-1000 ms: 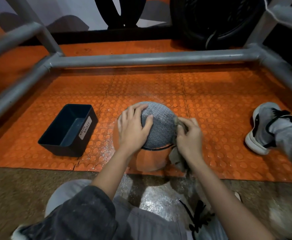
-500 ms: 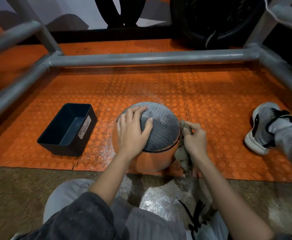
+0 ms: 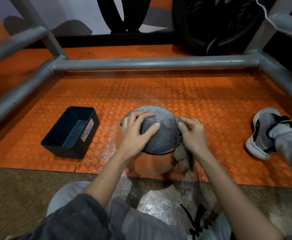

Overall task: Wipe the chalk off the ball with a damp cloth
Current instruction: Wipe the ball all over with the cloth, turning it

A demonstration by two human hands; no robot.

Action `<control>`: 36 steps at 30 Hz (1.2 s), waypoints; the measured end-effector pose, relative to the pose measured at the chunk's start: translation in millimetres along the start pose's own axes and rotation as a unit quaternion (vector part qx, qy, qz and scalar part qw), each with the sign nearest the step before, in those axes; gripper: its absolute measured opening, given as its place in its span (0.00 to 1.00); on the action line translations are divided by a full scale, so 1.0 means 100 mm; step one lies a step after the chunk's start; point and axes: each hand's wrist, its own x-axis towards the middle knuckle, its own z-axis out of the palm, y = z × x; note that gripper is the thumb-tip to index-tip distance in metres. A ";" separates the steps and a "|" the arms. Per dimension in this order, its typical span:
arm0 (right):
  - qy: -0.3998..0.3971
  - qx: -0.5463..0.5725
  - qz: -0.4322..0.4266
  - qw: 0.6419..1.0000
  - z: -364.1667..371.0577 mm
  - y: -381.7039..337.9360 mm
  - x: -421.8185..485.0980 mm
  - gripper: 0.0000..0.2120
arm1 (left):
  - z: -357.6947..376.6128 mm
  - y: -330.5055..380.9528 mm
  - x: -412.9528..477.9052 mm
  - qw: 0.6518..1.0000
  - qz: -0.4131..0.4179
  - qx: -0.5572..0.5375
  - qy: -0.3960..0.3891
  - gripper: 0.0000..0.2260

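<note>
While left hand (image 3: 134, 134) rests spread-fingered on ball (image 3: 160, 137); right hand (image 3: 192, 134) pinches cloth (image 3: 183, 157) against its side

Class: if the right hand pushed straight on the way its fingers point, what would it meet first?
The ball: the right hand points left at its grey textured side, with the cloth pinched in it. Whether the cloth touches it there is unclear.

Left hand (image 3: 133, 134) splayed, right hand (image 3: 193, 135) pinching

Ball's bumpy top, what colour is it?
Grey with a fine mesh pattern, on the orange-bottomed round ball; head view.
</note>
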 end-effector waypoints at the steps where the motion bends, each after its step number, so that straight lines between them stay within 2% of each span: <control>1: -0.007 0.010 -0.020 1.000 0.03 -0.10 -0.02 0.13 | -0.02 0.00 -0.01 1.000 -0.007 -0.011 -0.003 0.22; 2: -0.023 0.035 -0.031 0.999 0.05 -0.21 -0.04 0.13 | -0.04 0.00 -0.01 1.000 -0.013 -0.021 -0.009 0.22; 4: -0.071 0.139 0.003 0.988 0.06 -0.37 -0.08 0.14 | -0.08 -0.01 0.00 0.999 -0.018 -0.039 -0.027 0.23; 7: -0.129 0.284 0.076 0.947 -0.02 -0.46 -0.07 0.20 | -0.10 0.00 0.03 0.998 -0.029 -0.049 -0.036 0.24; 10: -0.136 0.389 0.114 0.904 -0.17 -0.42 -0.03 0.21 | -0.10 0.04 0.08 0.996 -0.041 -0.054 -0.052 0.18; 12: -0.126 0.408 0.107 0.898 -0.21 -0.34 0.00 0.21 | -0.08 0.05 0.09 0.997 -0.034 -0.043 -0.056 0.13; 14: -0.083 0.334 0.055 0.937 -0.21 -0.27 0.05 0.19 | -0.10 0.06 0.10 0.996 -0.034 -0.069 -0.050 0.10; 16: -0.036 0.192 -0.029 0.980 -0.18 -0.22 0.10 0.16 | -0.16 0.04 0.11 0.992 -0.037 -0.120 -0.032 0.10; 18: -0.061 0.079 -0.108 0.989 -0.05 -0.17 0.12 0.13 | -0.25 -0.02 0.12 0.987 -0.035 -0.158 -0.009 0.11; 20: -0.110 0.001 -0.136 0.985 0.12 -0.09 0.09 0.15 | -0.33 -0.09 0.14 0.983 -0.044 -0.180 0.011 0.10; 23: -0.129 -0.028 -0.148 0.980 0.26 -0.05 -0.02 0.18 | -0.41 -0.12 0.22 0.984 -0.071 -0.156 0.054 0.06; 25: -0.130 -0.047 -0.151 0.979 0.28 -0.06 -0.05 0.22 | -0.42 -0.07 0.28 0.985 -0.055 -0.132 0.092 0.11; 27: -0.128 -0.070 -0.148 0.978 0.31 -0.08 -0.06 0.26 | -0.35 0.00 0.29 0.992 -0.008 -0.089 0.084 0.17; 28: -0.125 -0.077 -0.144 0.979 0.31 -0.09 -0.05 0.26 | -0.28 0.03 0.25 0.996 0.013 -0.061 0.068 0.17; 30: -0.118 -0.079 -0.132 0.981 0.31 -0.13 -0.04 0.23 | -0.13 0.04 0.14 0.998 0.020 0.025 0.046 0.15; 32: -0.109 -0.081 -0.109 0.985 0.29 -0.17 -0.01 0.19 | -0.06 0.00 0.05 0.994 0.030 0.094 0.038 0.18; 36: -0.089 -0.126 -0.132 0.979 0.31 -0.18 0.01 0.21 | -0.22 -0.18 0.06 0.995 0.088 0.037 0.035 0.17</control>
